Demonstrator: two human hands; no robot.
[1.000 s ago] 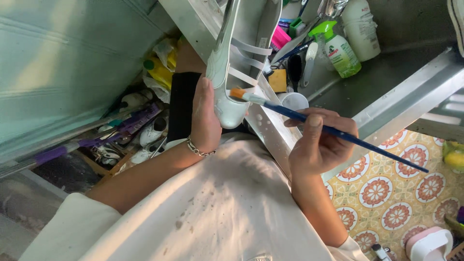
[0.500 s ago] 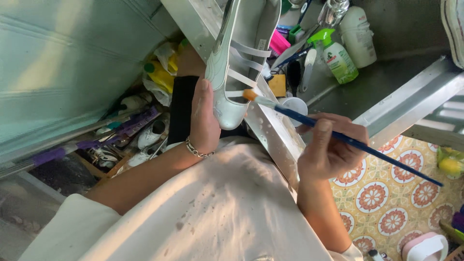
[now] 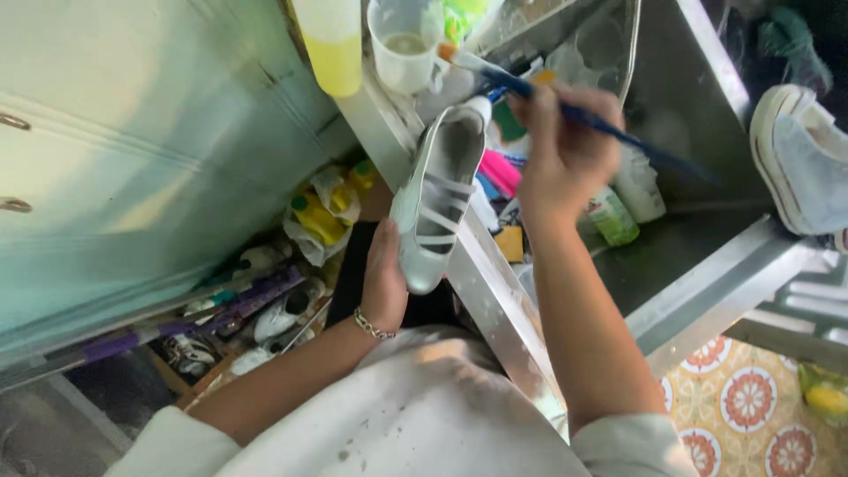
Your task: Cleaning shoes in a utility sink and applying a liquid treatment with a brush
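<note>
I count one silver shoe (image 3: 435,205), one brush (image 3: 565,108), one cup (image 3: 404,42). My left hand (image 3: 383,281) cups the shoe's heel beside the surface's edge; my right hand (image 3: 562,150), raised, pinches the brush, tip beside the cup.

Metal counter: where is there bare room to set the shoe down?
Bare steel shows on the counter right of the green-capped bottle and before the sneaker. The shelf left of the silver shoe is crowded with tools and yellow bottles.

silver strappy shoe (image 3: 435,208), blue paintbrush (image 3: 583,113)
</note>
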